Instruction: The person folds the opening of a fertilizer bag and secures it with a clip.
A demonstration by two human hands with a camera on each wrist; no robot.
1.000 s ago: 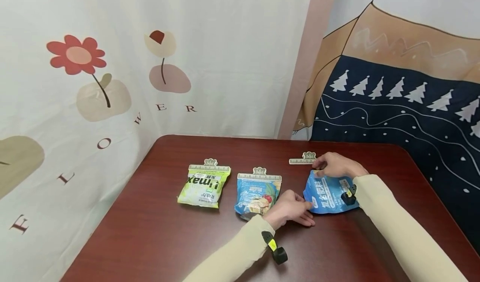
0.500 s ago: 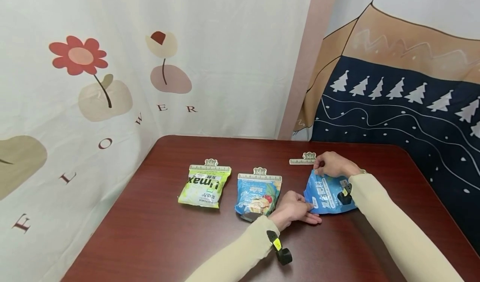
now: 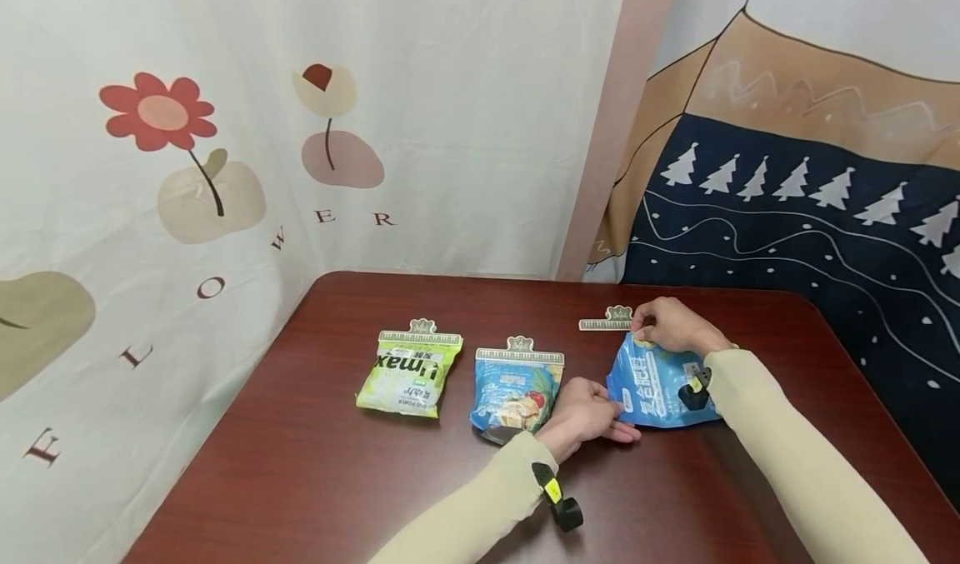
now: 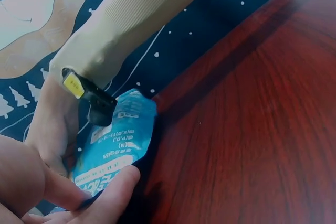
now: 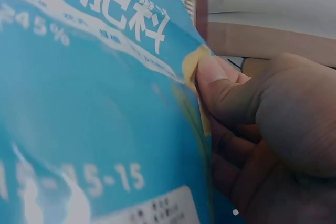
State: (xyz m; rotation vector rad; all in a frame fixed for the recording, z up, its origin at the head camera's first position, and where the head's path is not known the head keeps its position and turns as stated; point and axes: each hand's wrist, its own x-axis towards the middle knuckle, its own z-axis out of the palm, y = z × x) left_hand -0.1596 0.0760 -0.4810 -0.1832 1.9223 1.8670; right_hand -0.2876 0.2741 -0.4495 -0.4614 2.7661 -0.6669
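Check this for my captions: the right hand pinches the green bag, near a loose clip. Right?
The colour is wrong: the right hand pinches a blue bag, near a loose clip, as the head view shows.

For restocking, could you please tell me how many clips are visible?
3: one clip on the green bag, another clip on the middle blue bag, a third clip on the table near the right hand. Others may be hidden.
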